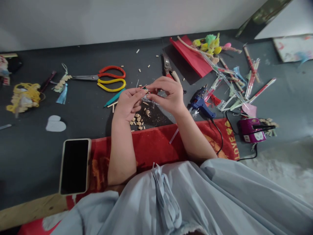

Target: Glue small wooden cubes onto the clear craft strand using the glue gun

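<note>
My left hand (130, 101) and my right hand (168, 93) meet at the middle of the dark table. Fingertips of both are pinched on a small bundle (147, 91) with thin, pale strands poking out; its exact kind is too small to tell. Just below the hands lie small light-brown wooden pieces (139, 122) and crumbs. A teal, pen-shaped tool (114, 98) lies left of my left hand, partly hidden by it. Behind my right hand are pliers (166, 63), their handles partly covered.
Scissors (111, 80) with red and yellow handles lie at left, near yellow yarn (25, 94), a paper heart (55, 124) and a phone (75, 166). At right are a blue glue gun (201, 103) with its cord, red paper (190, 57), wrapped sticks (251, 78) and a purple box (251, 130). A red towel (156, 143) lines the front edge.
</note>
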`<state>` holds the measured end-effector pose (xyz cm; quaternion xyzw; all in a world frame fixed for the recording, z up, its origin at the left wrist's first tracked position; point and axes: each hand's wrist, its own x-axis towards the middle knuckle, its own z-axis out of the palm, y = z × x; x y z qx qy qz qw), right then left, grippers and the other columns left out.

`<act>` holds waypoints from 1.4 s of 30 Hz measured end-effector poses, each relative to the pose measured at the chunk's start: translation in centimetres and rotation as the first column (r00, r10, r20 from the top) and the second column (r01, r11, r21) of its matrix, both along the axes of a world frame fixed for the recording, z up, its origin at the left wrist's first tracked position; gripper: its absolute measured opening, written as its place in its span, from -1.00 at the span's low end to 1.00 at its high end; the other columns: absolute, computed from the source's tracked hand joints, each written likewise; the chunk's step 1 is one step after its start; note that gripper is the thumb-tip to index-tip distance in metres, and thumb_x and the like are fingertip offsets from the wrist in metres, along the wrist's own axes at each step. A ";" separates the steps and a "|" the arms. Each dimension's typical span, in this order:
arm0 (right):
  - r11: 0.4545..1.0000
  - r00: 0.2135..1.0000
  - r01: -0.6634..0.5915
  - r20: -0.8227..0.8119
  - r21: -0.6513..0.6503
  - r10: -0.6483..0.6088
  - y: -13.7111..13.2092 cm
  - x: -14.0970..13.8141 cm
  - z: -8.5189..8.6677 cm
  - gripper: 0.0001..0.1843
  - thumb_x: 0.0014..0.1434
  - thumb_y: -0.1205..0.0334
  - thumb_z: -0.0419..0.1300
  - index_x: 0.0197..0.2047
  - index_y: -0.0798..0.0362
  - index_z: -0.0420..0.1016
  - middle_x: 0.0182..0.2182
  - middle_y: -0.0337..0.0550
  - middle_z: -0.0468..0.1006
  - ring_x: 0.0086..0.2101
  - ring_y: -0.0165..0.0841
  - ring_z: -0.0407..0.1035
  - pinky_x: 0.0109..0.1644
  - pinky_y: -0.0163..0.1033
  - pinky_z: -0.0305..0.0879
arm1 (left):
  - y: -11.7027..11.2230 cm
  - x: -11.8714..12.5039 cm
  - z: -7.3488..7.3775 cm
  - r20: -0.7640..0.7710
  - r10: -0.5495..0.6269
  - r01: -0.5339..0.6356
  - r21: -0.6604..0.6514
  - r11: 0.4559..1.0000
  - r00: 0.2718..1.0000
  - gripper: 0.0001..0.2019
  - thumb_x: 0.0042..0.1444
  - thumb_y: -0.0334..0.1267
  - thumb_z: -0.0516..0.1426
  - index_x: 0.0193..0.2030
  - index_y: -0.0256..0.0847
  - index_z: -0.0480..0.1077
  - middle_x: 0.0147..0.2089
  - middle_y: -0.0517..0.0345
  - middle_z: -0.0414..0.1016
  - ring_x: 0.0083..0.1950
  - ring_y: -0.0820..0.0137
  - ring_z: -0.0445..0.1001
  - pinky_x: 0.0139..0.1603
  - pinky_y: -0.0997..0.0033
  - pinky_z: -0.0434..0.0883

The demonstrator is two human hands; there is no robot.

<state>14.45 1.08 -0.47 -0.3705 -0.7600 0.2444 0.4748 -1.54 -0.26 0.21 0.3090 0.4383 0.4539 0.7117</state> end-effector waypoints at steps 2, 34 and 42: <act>0.999 1.000 0.022 0.005 0.030 -0.022 -0.1 -0.1 -0.1 -0.72 0.13 -0.03 0.21 -0.25 0.00 0.54 -0.40 -0.22 0.51 -0.38 -0.44 0.37 -0.20 -0.17 0.41 | 0.0 0.1 0.0 0.012 0.005 -0.005 -0.003 1.000 1.000 -0.82 -0.12 -0.27 0.31 -0.50 -0.24 0.38 -0.71 0.46 -0.04 -0.73 0.74 -0.16 -0.76 0.66 -0.19; 0.977 0.995 0.058 -0.066 -0.203 -0.073 0.0 -0.5 0.0 -0.73 0.11 0.01 0.23 -0.36 0.05 0.54 -0.42 -0.22 0.53 -0.38 -0.46 0.39 -0.27 -0.25 0.39 | 0.0 0.4 0.1 -0.088 0.016 -0.017 -0.004 1.000 0.996 -0.74 -0.03 -0.12 0.27 -0.48 -0.22 0.34 -0.69 0.48 -0.11 -0.73 0.72 -0.18 -0.76 0.66 -0.14; 0.940 0.981 0.048 -0.163 -0.339 -0.109 0.3 -0.7 -0.6 -0.79 0.09 0.10 0.25 -0.36 0.09 0.52 -0.44 -0.25 0.53 -0.41 -0.48 0.37 -0.27 -0.26 0.40 | 0.3 1.0 -1.1 -0.099 0.224 -0.201 0.203 0.958 0.969 -0.81 -0.17 -0.19 0.36 -0.44 -0.20 0.50 -0.71 0.44 0.05 -0.73 0.74 -0.13 -0.75 0.62 -0.15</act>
